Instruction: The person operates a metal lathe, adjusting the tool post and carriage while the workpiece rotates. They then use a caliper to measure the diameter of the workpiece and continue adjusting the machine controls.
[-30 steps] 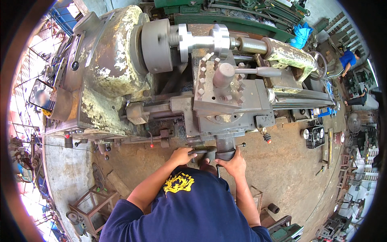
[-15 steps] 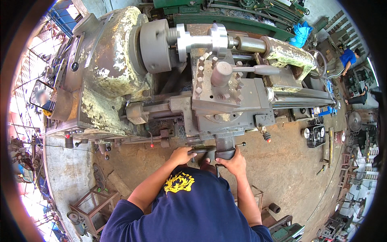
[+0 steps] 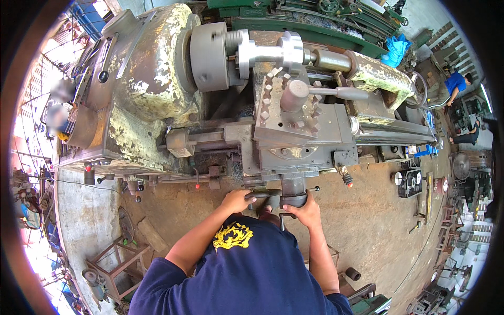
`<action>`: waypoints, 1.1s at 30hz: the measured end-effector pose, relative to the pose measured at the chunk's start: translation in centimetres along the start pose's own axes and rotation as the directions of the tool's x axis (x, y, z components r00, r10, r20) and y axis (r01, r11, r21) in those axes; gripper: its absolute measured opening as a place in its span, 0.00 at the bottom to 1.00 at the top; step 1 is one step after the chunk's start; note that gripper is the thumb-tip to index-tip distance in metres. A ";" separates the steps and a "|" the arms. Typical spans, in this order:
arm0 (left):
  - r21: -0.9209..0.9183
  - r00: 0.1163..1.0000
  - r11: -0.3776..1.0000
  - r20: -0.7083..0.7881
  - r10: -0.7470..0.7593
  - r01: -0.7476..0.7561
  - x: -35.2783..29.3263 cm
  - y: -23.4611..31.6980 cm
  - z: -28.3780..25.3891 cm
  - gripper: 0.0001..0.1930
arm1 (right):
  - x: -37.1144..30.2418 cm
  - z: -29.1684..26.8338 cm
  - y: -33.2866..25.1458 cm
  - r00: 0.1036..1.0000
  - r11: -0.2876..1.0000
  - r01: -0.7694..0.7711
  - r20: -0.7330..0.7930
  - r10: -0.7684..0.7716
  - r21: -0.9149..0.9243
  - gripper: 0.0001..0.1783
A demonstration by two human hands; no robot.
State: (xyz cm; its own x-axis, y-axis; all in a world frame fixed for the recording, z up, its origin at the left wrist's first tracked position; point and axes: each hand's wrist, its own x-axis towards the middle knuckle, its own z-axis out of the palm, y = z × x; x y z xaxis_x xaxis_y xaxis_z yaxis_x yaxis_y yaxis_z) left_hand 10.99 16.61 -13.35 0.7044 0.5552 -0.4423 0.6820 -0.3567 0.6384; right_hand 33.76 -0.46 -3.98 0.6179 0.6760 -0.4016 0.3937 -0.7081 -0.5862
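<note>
I stand at a large worn metal lathe point(image 3: 126, 121). My left hand point(image 3: 236, 201) is closed around the rim of a dark handwheel point(image 3: 269, 193) low on the carriage front. Just right of it, my right hand point(image 3: 307, 211) is closed at the cross-slide handle point(image 3: 292, 200); its thumb lies along the near side and the other fingers are partly hidden. Above the hands sits a square tool post point(image 3: 286, 107) with several bolts and a lever. A shiny stepped metal workpiece point(image 3: 268, 54) spans from the grey chuck point(image 3: 209, 59) to the tailstock point(image 3: 378, 77).
Levers with knobs point(image 3: 197, 178) hang under the headstock. A rusty metal frame point(image 3: 113, 268) stands at lower left. Behind is a green machine point(image 3: 304, 29) with a blue bag point(image 3: 396, 50). A person in a blue shirt point(image 3: 455, 83) is at the far right.
The chuck's jaws and the workpiece show at a different turn. The machine sits slightly farther right in the picture. Both hands keep their places on the controls.
</note>
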 end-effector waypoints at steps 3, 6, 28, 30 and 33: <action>0.009 1.000 1.000 0.000 -0.011 0.011 0.0 0.0 0.0 0.27 | 0.0 -0.4 -0.3 1.000 1.000 0.003 0.020 -0.004 0.019 0.66; 0.019 0.999 0.999 0.007 -0.051 0.051 0.0 0.1 0.0 0.28 | -0.3 -0.7 -1.1 0.998 0.998 -0.053 0.037 0.054 -0.030 0.67; 0.042 0.994 0.996 0.079 -0.081 0.078 -0.2 1.2 -1.1 0.29 | -0.6 1.6 -2.5 0.990 0.991 -0.078 -0.127 0.065 -0.106 0.70; 0.046 0.992 0.995 0.094 -0.088 0.084 -0.2 1.2 -1.1 0.29 | -0.5 1.5 -2.6 0.990 0.993 -0.084 -0.118 0.074 -0.081 0.69; 0.041 0.993 0.996 0.086 -0.076 0.073 -0.2 1.1 -1.0 0.29 | -0.5 1.3 -2.7 0.991 0.995 -0.087 -0.107 0.082 -0.041 0.68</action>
State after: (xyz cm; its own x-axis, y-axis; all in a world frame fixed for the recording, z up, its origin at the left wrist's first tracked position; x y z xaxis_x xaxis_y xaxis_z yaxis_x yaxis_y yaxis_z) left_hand 11.39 16.90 -11.91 0.6646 0.5139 -0.5424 0.7391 -0.3459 0.5779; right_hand 31.51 1.37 -3.10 0.7174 0.5900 -0.3706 0.3663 -0.7719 -0.5196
